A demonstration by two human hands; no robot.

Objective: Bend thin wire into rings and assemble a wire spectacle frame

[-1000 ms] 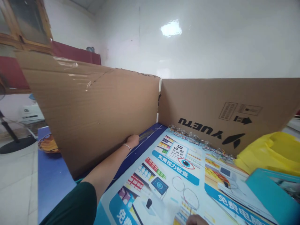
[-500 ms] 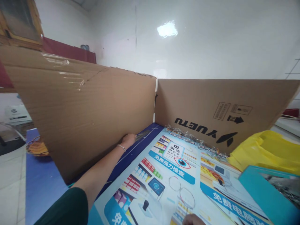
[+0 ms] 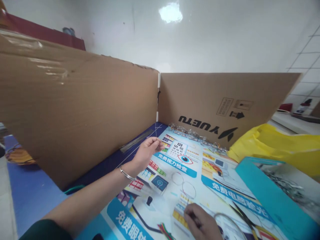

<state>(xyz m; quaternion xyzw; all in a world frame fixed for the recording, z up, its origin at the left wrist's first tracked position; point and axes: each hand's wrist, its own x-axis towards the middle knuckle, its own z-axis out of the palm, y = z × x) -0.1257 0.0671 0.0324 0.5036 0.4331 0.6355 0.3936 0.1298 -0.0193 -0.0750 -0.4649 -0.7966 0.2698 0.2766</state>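
My left hand [image 3: 150, 148] is pinched above the upper left of the printed sheet [image 3: 172, 196]. A faint thin strand [image 3: 156, 130] rises from its fingertips. Behind it, a bundle of thin clear-grey strips [image 3: 136, 141] lies on the blue tabletop along the cardboard. My right hand [image 3: 202, 221] is curled low at the front over the sheet. Its fingers are closed, and what lies between them is too small to name. Close by on the right are yellow-handled scissors [image 3: 246, 218] and a pale wire ring [image 3: 231, 220].
Cardboard panels stand at the left [image 3: 100, 110] and back [image 3: 195, 96]. Small wire pieces [image 3: 200, 138] line the back panel's foot. A yellow bag [image 3: 265, 143] and a teal box [image 3: 272, 193] of metallic pieces stand at right. Coloured strands [image 3: 165, 231] lie in front.
My left hand has come away from the strips by the left panel, rightward over the sheet, with a thin strand in its pinch. The view has tilted down, showing more of my right hand.
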